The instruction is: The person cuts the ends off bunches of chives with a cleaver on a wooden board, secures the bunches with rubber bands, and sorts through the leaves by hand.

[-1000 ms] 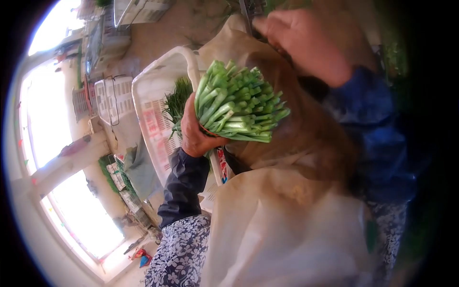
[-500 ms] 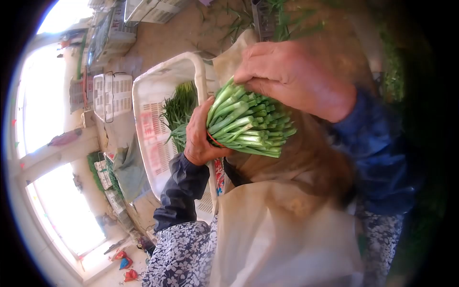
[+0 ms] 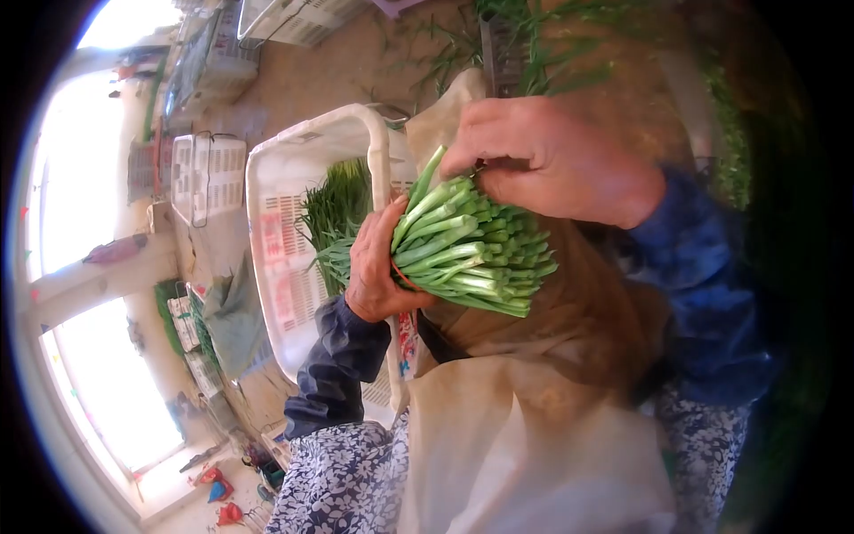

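Note:
My left hand [image 3: 378, 262] is wrapped round a bunch of green stalks [image 3: 471, 245], tied with a thin reddish band [image 3: 405, 276]. The pale cut ends point to the right, and narrow leaves [image 3: 334, 258] stick out behind the hand. My right hand [image 3: 556, 160] is above the bunch with its fingers bent and pinched at the end of one stalk [image 3: 430, 173], which stands up from the others. Part of that grip is hidden behind the fingers.
A white plastic basket [image 3: 378, 142] with more greens [image 3: 347, 187] stands beside the bunch. A tan apron [image 3: 534, 445] covers my lap. More white crates [image 3: 209, 178] stand at the left. Loose green leaves [image 3: 454, 49] lie on the brown floor beyond a dark crate [image 3: 501, 53].
One stalk at the upper edge now sticks up apart from the bunch at my right fingertips. The bunch and both hands sit slightly lower in view.

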A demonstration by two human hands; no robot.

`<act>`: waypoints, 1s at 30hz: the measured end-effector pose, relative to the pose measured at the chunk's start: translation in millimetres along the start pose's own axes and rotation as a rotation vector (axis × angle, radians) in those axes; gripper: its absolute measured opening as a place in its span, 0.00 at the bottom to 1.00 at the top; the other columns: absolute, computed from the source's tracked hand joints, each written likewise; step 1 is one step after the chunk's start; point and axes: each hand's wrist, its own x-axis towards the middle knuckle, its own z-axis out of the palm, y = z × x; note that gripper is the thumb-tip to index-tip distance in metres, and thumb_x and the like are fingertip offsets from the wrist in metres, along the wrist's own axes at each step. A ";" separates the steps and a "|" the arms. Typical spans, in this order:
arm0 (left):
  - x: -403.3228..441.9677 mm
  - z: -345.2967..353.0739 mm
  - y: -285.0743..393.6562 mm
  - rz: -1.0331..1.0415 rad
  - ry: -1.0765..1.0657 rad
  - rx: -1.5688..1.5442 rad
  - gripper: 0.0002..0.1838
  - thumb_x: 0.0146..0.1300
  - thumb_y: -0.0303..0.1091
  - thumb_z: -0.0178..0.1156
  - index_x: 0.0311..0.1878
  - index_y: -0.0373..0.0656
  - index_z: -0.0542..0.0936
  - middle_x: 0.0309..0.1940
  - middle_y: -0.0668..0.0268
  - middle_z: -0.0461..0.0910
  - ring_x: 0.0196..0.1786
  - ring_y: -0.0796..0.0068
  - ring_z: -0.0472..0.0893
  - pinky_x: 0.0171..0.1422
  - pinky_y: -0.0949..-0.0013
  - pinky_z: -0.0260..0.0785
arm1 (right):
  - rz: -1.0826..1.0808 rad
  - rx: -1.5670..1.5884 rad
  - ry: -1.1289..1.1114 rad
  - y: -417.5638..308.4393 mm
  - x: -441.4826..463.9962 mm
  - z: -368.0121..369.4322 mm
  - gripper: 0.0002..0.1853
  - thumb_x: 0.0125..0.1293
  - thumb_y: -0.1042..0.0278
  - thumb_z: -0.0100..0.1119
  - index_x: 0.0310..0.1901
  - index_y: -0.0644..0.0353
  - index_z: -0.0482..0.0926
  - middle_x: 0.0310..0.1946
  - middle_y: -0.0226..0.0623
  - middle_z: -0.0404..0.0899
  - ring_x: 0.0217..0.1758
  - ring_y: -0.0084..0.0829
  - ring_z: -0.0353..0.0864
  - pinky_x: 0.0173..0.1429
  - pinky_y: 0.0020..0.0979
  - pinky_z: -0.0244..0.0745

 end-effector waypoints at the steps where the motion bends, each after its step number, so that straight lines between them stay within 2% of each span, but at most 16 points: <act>1: 0.0 0.2 0.2 0.024 0.005 0.013 0.56 0.26 0.37 0.76 0.66 0.31 0.64 0.51 0.47 0.75 0.53 0.46 0.75 0.60 0.53 0.67 | 0.004 0.001 -0.005 2.9 -0.5 0.1 0.13 0.56 0.82 0.58 0.44 0.63 0.80 0.35 0.38 0.76 0.40 0.38 0.78 0.46 0.33 0.72; 4: 0.0 0.9 1.2 0.009 0.008 -0.001 0.56 0.26 0.37 0.75 0.66 0.31 0.64 0.51 0.46 0.75 0.53 0.45 0.75 0.60 0.52 0.66 | -0.010 0.067 -0.010 5.6 0.3 -2.3 0.14 0.56 0.82 0.57 0.44 0.63 0.80 0.36 0.38 0.76 0.42 0.38 0.78 0.48 0.32 0.72; 9: 1.8 -0.8 3.0 0.029 0.013 0.034 0.53 0.27 0.38 0.74 0.65 0.31 0.65 0.52 0.46 0.75 0.54 0.44 0.75 0.61 0.51 0.65 | 0.232 0.173 -0.240 -5.3 3.6 -13.6 0.14 0.59 0.75 0.57 0.47 0.66 0.79 0.42 0.38 0.76 0.48 0.33 0.77 0.52 0.31 0.71; 12: 1.9 -2.0 2.7 0.078 0.040 0.051 0.52 0.28 0.38 0.74 0.64 0.32 0.66 0.53 0.47 0.74 0.54 0.43 0.75 0.62 0.50 0.65 | 0.319 0.257 -0.270 -10.9 3.0 -20.5 0.13 0.61 0.72 0.58 0.46 0.67 0.78 0.44 0.37 0.76 0.50 0.31 0.76 0.52 0.30 0.70; 17: 2.6 -0.9 9.9 0.113 0.056 0.070 0.52 0.27 0.37 0.73 0.64 0.34 0.67 0.54 0.49 0.75 0.54 0.46 0.74 0.61 0.49 0.65 | 0.525 0.224 -0.239 -29.9 11.5 -26.3 0.08 0.58 0.75 0.60 0.38 0.69 0.80 0.46 0.37 0.77 0.47 0.27 0.76 0.53 0.26 0.69; 20: 3.7 -3.1 12.8 0.097 0.033 0.097 0.52 0.26 0.36 0.73 0.64 0.34 0.67 0.54 0.50 0.74 0.54 0.46 0.74 0.60 0.50 0.65 | 0.702 0.339 -0.240 -31.8 13.4 -25.7 0.08 0.58 0.75 0.60 0.38 0.70 0.80 0.47 0.36 0.77 0.48 0.24 0.75 0.54 0.26 0.69; 21: 2.5 -2.1 12.0 0.113 0.041 0.105 0.52 0.26 0.36 0.73 0.64 0.34 0.67 0.54 0.49 0.74 0.54 0.45 0.74 0.60 0.50 0.65 | 0.704 0.406 -0.243 -29.0 13.1 -27.2 0.08 0.60 0.75 0.59 0.38 0.72 0.80 0.47 0.34 0.77 0.48 0.23 0.75 0.55 0.26 0.68; 25: 1.4 -4.0 11.5 0.138 0.052 0.125 0.52 0.27 0.36 0.74 0.64 0.34 0.67 0.56 0.49 0.74 0.55 0.45 0.74 0.61 0.50 0.64 | 0.692 0.346 -0.279 -27.0 11.8 -25.8 0.07 0.63 0.75 0.59 0.38 0.71 0.80 0.47 0.34 0.77 0.48 0.23 0.74 0.55 0.26 0.68; 27: -0.4 -4.2 9.9 0.133 0.051 0.128 0.52 0.27 0.36 0.74 0.65 0.34 0.67 0.56 0.48 0.74 0.55 0.45 0.74 0.61 0.50 0.64 | 0.742 0.524 -0.261 -25.2 11.9 -21.8 0.08 0.63 0.74 0.59 0.41 0.70 0.80 0.47 0.34 0.76 0.48 0.21 0.74 0.55 0.26 0.68; 30: -2.7 -2.9 5.2 0.137 0.053 0.125 0.52 0.27 0.36 0.74 0.65 0.34 0.67 0.56 0.48 0.74 0.55 0.44 0.74 0.61 0.50 0.65 | 0.736 0.541 -0.270 -21.5 13.8 -18.2 0.10 0.61 0.75 0.61 0.44 0.68 0.81 0.47 0.33 0.77 0.48 0.20 0.73 0.54 0.27 0.68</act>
